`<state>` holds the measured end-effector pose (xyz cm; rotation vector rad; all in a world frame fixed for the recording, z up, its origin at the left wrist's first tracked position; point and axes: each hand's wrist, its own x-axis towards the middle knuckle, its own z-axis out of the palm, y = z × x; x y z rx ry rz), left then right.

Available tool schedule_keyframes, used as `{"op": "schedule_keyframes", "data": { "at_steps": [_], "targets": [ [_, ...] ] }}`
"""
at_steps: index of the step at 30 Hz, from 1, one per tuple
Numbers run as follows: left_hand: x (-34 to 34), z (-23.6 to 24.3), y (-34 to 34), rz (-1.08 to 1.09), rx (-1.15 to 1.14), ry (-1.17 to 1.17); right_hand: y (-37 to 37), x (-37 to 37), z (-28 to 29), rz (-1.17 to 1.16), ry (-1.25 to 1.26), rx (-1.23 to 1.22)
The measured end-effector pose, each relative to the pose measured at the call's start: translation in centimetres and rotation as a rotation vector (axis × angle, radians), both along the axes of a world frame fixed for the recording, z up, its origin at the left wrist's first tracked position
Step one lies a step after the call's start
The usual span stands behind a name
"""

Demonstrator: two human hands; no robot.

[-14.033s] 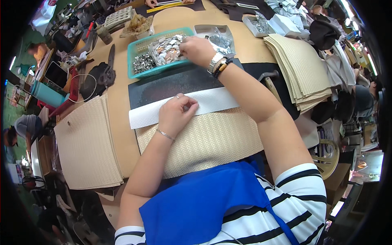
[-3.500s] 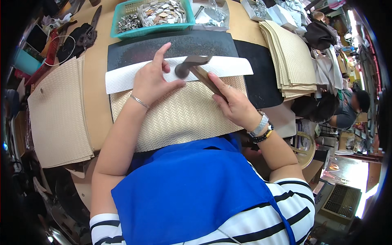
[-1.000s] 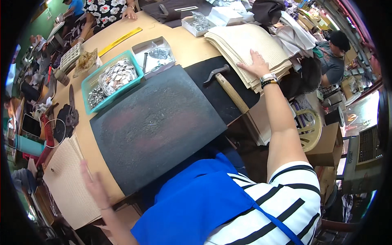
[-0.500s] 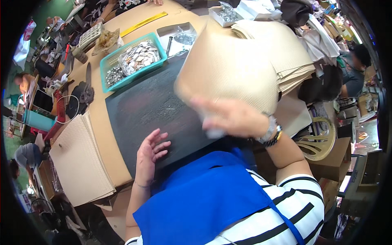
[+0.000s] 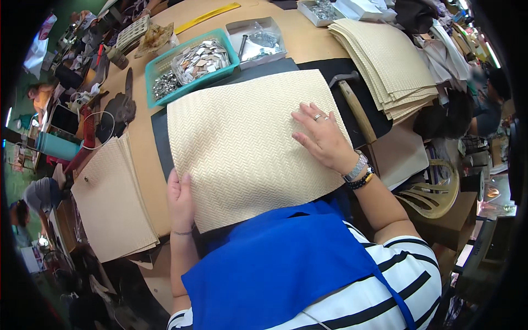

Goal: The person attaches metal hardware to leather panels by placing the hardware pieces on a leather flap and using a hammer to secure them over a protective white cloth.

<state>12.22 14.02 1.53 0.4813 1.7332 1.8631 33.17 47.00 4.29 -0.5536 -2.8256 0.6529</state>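
Observation:
A cream sheet with a woven herringbone texture (image 5: 247, 143) lies in front of me over a dark mat (image 5: 161, 140), covering most of it. My left hand (image 5: 180, 203) grips the sheet's left edge near its lower corner, thumb on top. On the right part of the sheet my right hand (image 5: 325, 138) rests with fingers spread, wearing a ring. Just past the sheet's right edge is a hammer (image 5: 356, 107) with a wooden handle, its head pointing away from me.
A stack of similar cream sheets (image 5: 385, 66) stands at the far right. More sheets (image 5: 113, 203) lie at the left edge. Beyond the mat are a teal basket (image 5: 159, 93) of small pieces and metal parts, a white box (image 5: 269, 47) with hardware, and a yellow ruler (image 5: 206, 17).
The sheet, earlier lifted and blurred in my right hand, now lies flat over the mat. My left hand has moved onto its left edge; my right hand has opened on top. The hammer has become visible.

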Motion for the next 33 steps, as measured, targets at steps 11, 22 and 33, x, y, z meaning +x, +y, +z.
{"op": "schedule_keyframes", "data": {
  "at_steps": [11, 22, 33],
  "targets": [
    [-1.9, 1.4, -5.6, -0.01, -0.283, 0.049, -0.5, -3.1, -1.0, 0.057, -0.05, 0.15],
    [-18.9, 6.0, 7.8, 0.153, -0.893, 1.2, -0.2, -3.1, -1.3, 0.057, 0.024, 0.114],
    [-26.2, 5.8, 11.9, -0.257, -0.973, 1.054, 0.5, -2.9, -1.7, 0.055, 0.1, 0.102]
  ]
}}
